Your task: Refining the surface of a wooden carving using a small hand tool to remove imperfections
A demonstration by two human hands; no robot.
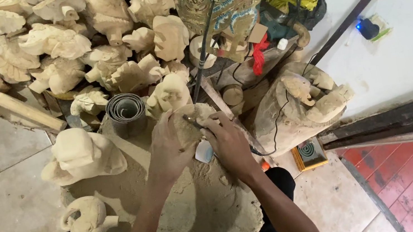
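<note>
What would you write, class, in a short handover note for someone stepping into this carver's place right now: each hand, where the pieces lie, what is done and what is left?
Left hand: steadies the pale wooden carving over the lap.
Right hand: grips a thin tool with its tip against that carving; a cable runs off it.
Around: dust-covered cloth on the lap, two rough elephant-like figures at the left, a roll of sandpaper ahead, a heap of unpainted carvings beyond, a large carved block to the right.
Done: the piece is roughly shaped; much dust has fallen.
Left: its surface looks rough and unpainted; fine detail cannot be judged.
</note>
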